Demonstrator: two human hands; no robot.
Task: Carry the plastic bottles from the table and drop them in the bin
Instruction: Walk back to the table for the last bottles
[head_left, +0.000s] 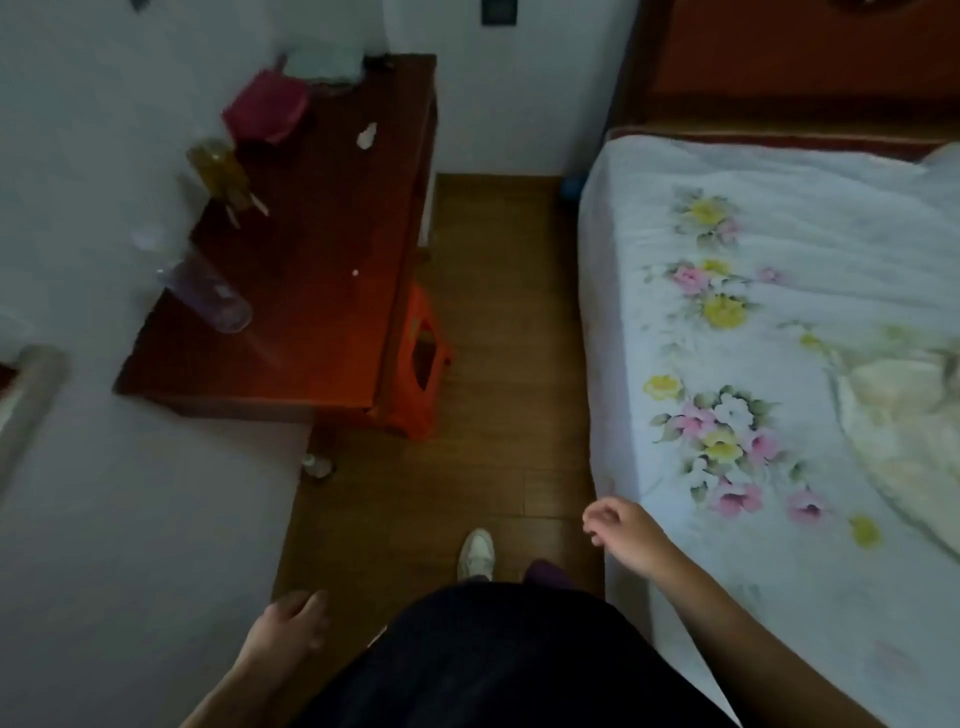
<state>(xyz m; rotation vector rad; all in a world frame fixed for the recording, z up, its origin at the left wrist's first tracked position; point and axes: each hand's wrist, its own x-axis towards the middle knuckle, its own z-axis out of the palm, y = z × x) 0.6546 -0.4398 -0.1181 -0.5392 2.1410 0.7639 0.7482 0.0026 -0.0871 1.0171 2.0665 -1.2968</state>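
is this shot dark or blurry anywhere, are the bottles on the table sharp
Head view: dim and underexposed overall; the yellow bottle and clear bottle on the table are smeared by blur, edges ghosted; an orange glow tints the table's near corner beside the stool; wide-angle distortion bows the bed edge.

Two plastic bottles are on the table (322, 218), a dark red-brown wooden top at the left of the scene. Both are positioned along its left edge. The far bottle (215, 171) is transparent with yellow-amber contents and is located about midway along that edge. The near bottle (208, 293) is clear with a faint purple tint and is located toward the near left part of the top, apart from the far bottle. Both are blurred; whether each stands upright or is tilted cannot be determined, and caps are not discernible
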